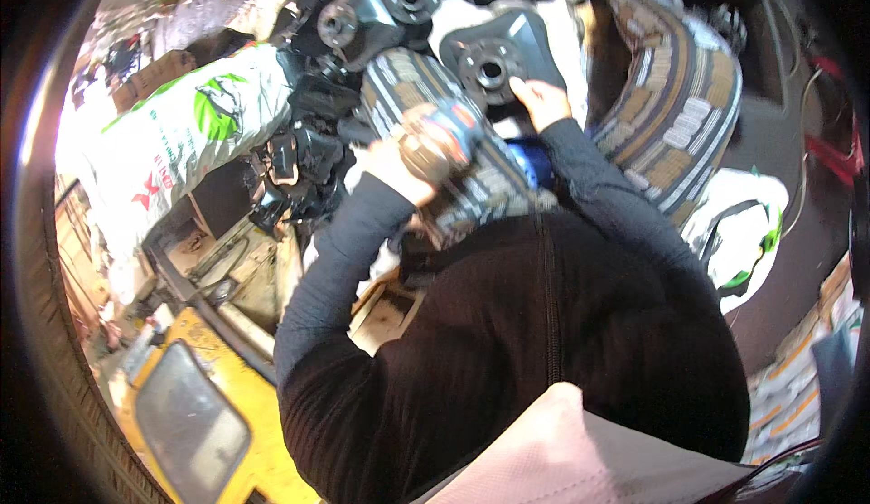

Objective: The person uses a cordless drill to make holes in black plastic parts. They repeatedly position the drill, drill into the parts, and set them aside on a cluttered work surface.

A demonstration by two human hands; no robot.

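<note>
A dark part with a round flange and a centre hole (489, 72) lies on a white cloth or bag (458, 16) over my lap. My right hand (544, 103) is closed at the flange's right edge, fingertips against it. My left hand (399, 167) is closed around a rounded brown and blue object (442, 141), smeared by motion, so its kind is unclear. It hovers over my left leg in patterned trousers (399, 78), just left of the flanged part.
Similar black flanged parts (349, 28) lie heaped beyond and to the left. A white and green sack (199, 123) is at the left, above a yellow panel with a window (204, 404). A white plastic bag (739, 232) lies at the right beside a dark tray (752, 42).
</note>
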